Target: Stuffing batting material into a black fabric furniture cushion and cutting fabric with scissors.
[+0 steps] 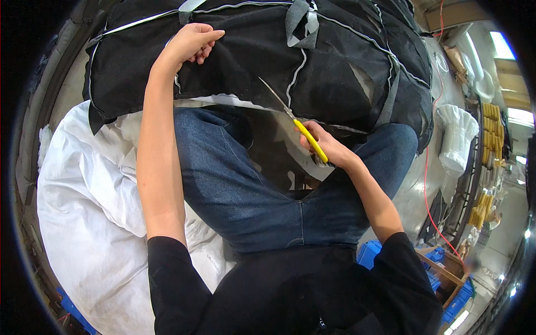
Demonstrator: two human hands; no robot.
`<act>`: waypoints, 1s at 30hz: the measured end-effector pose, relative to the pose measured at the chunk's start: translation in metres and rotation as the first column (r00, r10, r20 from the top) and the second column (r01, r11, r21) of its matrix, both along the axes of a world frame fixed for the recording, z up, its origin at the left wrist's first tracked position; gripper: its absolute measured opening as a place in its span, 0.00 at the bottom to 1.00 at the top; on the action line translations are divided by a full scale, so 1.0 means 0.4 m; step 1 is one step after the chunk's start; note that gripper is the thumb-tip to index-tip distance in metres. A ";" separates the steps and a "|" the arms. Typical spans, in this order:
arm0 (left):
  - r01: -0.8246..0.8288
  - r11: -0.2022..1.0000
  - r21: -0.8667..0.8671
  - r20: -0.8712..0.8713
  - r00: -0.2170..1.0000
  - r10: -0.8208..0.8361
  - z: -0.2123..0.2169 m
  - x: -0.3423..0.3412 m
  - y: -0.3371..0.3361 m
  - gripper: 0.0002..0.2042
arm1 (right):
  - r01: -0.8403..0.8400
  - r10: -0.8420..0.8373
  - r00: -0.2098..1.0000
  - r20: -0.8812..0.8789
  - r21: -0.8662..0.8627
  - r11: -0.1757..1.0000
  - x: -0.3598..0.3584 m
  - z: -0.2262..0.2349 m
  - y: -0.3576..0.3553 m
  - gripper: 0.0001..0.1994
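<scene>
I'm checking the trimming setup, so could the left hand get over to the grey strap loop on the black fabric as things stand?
Probably yes. The left hand rests on the black fabric, and the grey strap loop lies on the same surface with nothing between them. The scissors sit lower, out of the way.

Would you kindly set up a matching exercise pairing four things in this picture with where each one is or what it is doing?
Things:
1. left hand
2. right hand
3. black fabric
4. white sack

Places or states:
A. lies beside the person's left leg
B. grips the yellow-handled scissors
C. presses down on the far part of the fabric
D. spreads over the knees, edged with pale trim

Pairs: 1-C, 2-B, 3-D, 4-A
</scene>
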State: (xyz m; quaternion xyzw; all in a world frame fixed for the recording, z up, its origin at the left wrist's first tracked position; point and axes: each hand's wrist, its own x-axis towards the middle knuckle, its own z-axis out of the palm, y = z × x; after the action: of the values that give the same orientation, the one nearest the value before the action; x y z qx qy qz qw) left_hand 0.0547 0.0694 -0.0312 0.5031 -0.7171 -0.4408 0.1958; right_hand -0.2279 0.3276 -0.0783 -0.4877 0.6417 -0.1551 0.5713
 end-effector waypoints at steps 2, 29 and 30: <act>0.006 1.000 0.001 -0.012 1.000 -0.006 0.003 0.000 0.001 0.18 | 0.023 -0.022 0.998 0.059 -0.022 0.999 -0.002 -0.012 -0.006 0.24; -0.267 0.592 0.760 -0.465 0.413 0.783 -0.245 -0.276 0.503 0.29 | 0.083 -0.087 0.833 0.547 0.032 0.996 -0.026 0.019 0.023 0.21; -0.273 0.602 0.751 -0.550 0.245 0.798 -0.249 -0.285 0.502 0.23 | 0.088 -0.113 0.839 0.532 0.071 0.994 -0.016 0.022 0.029 0.22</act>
State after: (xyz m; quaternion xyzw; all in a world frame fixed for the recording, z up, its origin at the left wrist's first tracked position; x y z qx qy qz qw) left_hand -0.0595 0.2702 -0.1306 0.4647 -0.1385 -0.6967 0.5286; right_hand -0.2345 0.3392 -0.0695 -0.3781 0.4850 -0.3005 0.7290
